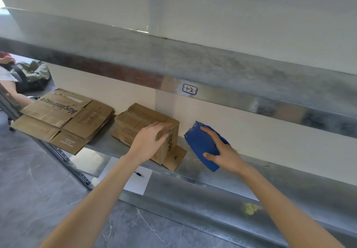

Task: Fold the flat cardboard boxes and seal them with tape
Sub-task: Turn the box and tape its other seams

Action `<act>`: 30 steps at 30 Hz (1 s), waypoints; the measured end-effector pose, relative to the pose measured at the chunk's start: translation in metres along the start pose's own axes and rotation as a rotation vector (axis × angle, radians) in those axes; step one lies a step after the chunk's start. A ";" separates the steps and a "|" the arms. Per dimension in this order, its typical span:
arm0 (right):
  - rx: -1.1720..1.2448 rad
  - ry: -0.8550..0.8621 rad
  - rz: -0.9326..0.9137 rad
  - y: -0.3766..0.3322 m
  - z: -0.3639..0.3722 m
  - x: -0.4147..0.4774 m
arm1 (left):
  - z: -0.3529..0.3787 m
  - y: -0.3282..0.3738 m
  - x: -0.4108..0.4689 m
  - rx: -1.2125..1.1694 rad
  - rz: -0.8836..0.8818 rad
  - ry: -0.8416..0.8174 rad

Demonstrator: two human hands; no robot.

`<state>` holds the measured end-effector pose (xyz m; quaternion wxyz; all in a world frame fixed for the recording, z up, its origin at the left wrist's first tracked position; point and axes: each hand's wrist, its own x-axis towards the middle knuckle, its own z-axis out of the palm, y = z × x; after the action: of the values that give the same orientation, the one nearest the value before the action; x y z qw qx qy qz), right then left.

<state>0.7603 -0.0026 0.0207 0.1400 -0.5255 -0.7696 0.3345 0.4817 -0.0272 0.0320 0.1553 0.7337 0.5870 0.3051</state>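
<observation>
Gripping one folded brown cardboard box [135, 124] (left hand [148, 141]), blue plastic tape dispenser [199, 141] (right hand [224, 153]); leaving flat brown cardboard stack [63, 116] unfolded, shelf [212, 172] left end.

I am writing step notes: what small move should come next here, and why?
Probably bring the blue tape dispenser onto the folded box: the right hand grips it beside the box, apart, and the left hand holds the box's top corner.
</observation>
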 end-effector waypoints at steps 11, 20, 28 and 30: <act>-0.227 -0.041 -0.309 -0.019 -0.008 -0.030 | 0.001 0.018 0.011 -0.501 -0.069 -0.412; -0.357 -0.081 -0.364 -0.019 -0.009 -0.031 | 0.006 0.012 0.003 -0.484 -0.117 -0.314; -0.374 -0.151 -0.395 -0.029 -0.019 -0.022 | 0.015 0.006 -0.009 -0.390 -0.231 -0.079; -0.408 -0.158 -0.410 -0.033 -0.025 -0.016 | 0.013 0.005 -0.012 -0.446 -0.250 -0.034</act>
<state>0.7573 -0.0155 0.0629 0.0357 -0.3487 -0.9196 0.1775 0.4921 -0.0380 0.0224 0.3597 0.6081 0.5885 0.3930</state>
